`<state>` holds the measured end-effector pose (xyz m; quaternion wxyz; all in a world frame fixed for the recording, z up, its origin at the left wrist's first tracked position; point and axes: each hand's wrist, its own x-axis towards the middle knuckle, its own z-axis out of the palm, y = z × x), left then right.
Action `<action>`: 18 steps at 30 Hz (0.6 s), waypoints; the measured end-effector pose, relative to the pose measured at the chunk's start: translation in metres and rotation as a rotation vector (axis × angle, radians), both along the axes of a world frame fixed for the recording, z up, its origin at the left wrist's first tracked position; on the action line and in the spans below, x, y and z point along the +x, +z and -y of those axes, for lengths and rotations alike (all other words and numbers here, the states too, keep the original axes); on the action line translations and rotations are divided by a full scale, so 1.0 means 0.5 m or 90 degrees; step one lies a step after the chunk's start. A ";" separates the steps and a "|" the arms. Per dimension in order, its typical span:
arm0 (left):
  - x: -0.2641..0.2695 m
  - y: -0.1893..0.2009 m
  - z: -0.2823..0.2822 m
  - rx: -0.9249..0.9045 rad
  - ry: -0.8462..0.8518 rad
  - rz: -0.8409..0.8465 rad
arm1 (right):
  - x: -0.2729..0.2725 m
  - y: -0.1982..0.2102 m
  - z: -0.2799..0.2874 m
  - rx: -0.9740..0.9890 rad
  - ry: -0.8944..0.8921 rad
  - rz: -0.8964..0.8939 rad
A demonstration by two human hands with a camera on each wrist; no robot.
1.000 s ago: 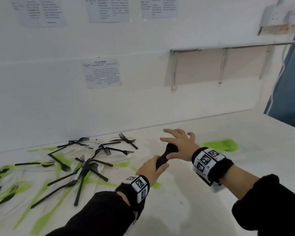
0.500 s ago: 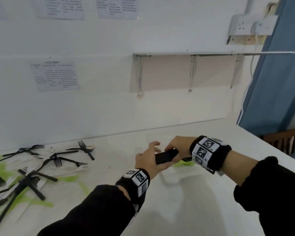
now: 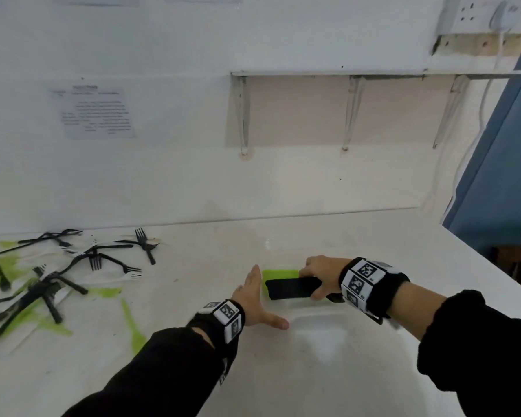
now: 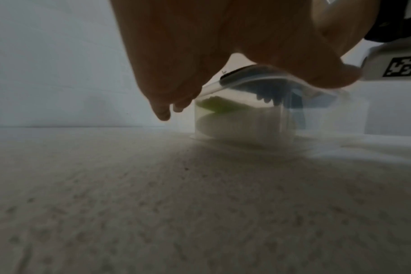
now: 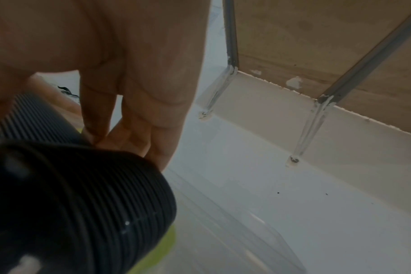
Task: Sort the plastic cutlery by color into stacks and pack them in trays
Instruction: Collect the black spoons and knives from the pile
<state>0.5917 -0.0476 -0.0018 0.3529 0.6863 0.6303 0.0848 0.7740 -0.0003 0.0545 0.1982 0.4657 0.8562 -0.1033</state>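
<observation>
Spanning the whole lower view, a white surface (image 3: 373, 242) meets a white wall (image 3: 178, 182) that carries a bracketed shelf (image 3: 343, 75) and a printed sheet (image 3: 95, 112).

Clear plastic tray (image 3: 319, 332): stands on the surface to the right of centre, between the two forearms; a stack of green cutlery (image 3: 278, 273) lies at its far end.

Loose cutlery heap (image 3: 57, 272): black forks, green pieces and a few white ones, scattered at the surface's left side, well apart from the tray.

Stack of black cutlery (image 3: 289, 288): nested and ribbed along its edge, lying crosswise over the tray's far end, just in front of the green stack.

Right hand (image 3: 321, 273): its grip has fingers and thumb curled round the right end of the black stack.

Left hand (image 3: 254, 299): grip flat and slack, fingers straight, thumb spread, holding nothing; it stands beside the tray's left wall, close to the free end of the black stack. Whether it touches the tray cannot be told.
</observation>
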 end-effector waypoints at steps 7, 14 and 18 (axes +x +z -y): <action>0.002 -0.012 -0.016 -0.038 0.014 0.080 | -0.020 -0.042 -0.015 0.018 0.025 0.032; 0.002 -0.027 -0.019 -0.039 0.012 0.114 | -0.015 -0.064 -0.013 0.031 0.047 -0.046; 0.002 -0.033 -0.018 -0.025 0.015 0.146 | -0.007 -0.069 -0.015 0.022 0.021 -0.067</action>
